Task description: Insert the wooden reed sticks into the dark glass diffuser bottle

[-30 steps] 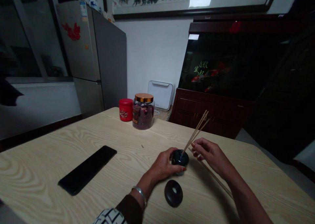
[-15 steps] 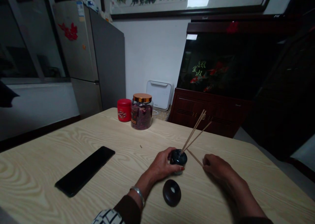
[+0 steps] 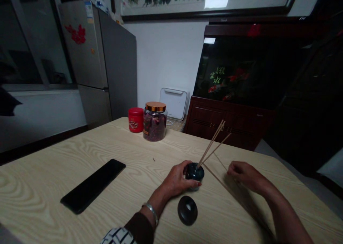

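My left hand [image 3: 177,180] is wrapped round a small dark bottle [image 3: 194,172] standing on the wooden table [image 3: 80,151]. Thin reed sticks [image 3: 213,142] lean out of the bottle's mouth toward the upper right. My right hand [image 3: 242,174] rests on the table to the right of the bottle, fingers curled over the end of a loose reed stick [image 3: 218,181] lying flat. Whether the fingers hold the stick is unclear. A round dark lid [image 3: 187,210] lies in front of the bottle.
A long black flat case [image 3: 92,185] lies on the table's left part. At the far edge stand a glass jar with a copper lid [image 3: 154,121] and a red tin [image 3: 135,119]. Beyond are a fridge [image 3: 99,58] and a dark fish tank cabinet [image 3: 235,86].
My right hand went from beside the sticks in the bottle down to the table, then slid a little right along the loose stick. The left hand stayed on the bottle.
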### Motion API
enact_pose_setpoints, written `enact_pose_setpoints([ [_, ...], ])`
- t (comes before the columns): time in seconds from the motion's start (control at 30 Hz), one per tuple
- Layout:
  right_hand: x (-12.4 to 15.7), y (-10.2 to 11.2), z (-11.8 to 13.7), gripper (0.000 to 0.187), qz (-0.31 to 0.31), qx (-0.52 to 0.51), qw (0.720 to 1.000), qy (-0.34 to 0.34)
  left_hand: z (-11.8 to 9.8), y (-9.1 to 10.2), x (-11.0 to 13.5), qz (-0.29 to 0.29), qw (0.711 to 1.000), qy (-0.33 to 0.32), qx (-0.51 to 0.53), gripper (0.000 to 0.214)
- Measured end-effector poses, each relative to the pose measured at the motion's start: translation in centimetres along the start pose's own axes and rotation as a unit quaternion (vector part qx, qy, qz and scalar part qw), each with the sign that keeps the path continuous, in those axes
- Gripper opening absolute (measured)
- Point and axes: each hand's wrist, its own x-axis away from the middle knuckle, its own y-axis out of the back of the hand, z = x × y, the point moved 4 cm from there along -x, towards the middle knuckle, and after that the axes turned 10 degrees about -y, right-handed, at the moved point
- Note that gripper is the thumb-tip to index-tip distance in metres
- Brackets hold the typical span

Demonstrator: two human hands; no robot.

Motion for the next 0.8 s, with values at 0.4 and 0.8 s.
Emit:
enact_pose_setpoints([
  [0.4,5.3,4.7,8.3,0.024,-0.266,-0.502,0.816,0.106,0.1,0.0,0.0,0.001,1.000,-0.003,-0.004,0.063],
  [0.8,4.7,-0.3,10.5,0.024,-0.186,-0.352,0.909,0.124,0.1,0.1,0.1,-0.007,1.000,0.002,-0.013,0.063],
])
